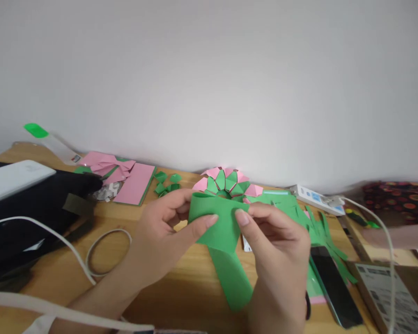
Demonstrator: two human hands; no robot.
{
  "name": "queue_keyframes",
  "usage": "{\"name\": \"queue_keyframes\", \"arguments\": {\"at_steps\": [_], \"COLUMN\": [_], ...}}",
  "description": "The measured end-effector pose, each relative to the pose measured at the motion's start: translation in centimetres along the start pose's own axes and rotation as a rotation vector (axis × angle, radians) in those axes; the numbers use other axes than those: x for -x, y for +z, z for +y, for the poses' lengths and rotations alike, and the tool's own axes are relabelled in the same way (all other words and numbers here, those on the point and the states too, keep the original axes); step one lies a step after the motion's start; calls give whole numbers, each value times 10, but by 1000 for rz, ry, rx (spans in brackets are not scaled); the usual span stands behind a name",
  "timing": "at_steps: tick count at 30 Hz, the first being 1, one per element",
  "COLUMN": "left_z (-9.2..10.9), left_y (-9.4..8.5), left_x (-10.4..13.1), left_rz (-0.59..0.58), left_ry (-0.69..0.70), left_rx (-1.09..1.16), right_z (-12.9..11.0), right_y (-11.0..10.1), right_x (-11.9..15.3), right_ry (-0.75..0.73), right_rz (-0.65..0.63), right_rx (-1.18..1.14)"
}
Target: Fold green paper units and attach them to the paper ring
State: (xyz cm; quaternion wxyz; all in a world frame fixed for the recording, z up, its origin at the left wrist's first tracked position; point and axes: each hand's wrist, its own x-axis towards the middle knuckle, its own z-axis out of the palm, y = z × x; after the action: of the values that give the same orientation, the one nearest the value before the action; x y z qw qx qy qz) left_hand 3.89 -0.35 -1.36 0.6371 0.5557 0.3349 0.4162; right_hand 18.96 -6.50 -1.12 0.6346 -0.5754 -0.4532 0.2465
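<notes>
Both hands hold a green paper strip (226, 236) above the wooden table. Its upper part is bent over into a loop, and a tail hangs down below. My left hand (170, 232) pinches the loop's left side, thumb on the front face. On the right edge, the thumb and fingers of my right hand (273, 246) are closed on the paper. Just behind the strip, a ring of folded pink and green paper pieces (226, 180) lies near the wall, its front part hidden.
Pink paper sheets (134, 183) and small green folded pieces (167, 184) lie at the back left. A black bag (66, 185) with a white device (19, 178) is at left. Green strips (329, 236), a phone (334, 283) and a power strip (316, 198) sit right. White cables (66, 246) cross the table.
</notes>
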Motion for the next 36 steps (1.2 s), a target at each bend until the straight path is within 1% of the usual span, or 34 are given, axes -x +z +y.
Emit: {"name": "queue_keyframes", "arguments": {"at_steps": [9, 12, 22, 24, 27, 29, 33, 36], "left_z": [3, 5, 5, 6, 6, 7, 7, 8], "left_y": [0, 0, 1, 1, 0, -1, -1, -1], "left_x": [1, 1, 0, -2, -4, -5, -5, -4], "left_rz": [16, 37, 50, 79, 169, 207, 230, 244], "left_ry": [8, 7, -1, 3, -28, -48, -27, 18], "left_rx": [28, 22, -20, 10, 51, 44, -24, -71], "right_z": [-2, -2, -2, -1, 1, 2, 3, 3], "right_y": [0, 0, -2, -2, -2, -2, -1, -3], "right_x": [-2, -2, -5, -6, -6, -6, -6, -6], "right_ry": [50, 44, 31, 46, 58, 64, 68, 57], "right_rz": [1, 4, -9, -11, 3, 13, 12, 1], "right_rx": [-46, -62, -36, -39, -53, -65, -64, -49]}}
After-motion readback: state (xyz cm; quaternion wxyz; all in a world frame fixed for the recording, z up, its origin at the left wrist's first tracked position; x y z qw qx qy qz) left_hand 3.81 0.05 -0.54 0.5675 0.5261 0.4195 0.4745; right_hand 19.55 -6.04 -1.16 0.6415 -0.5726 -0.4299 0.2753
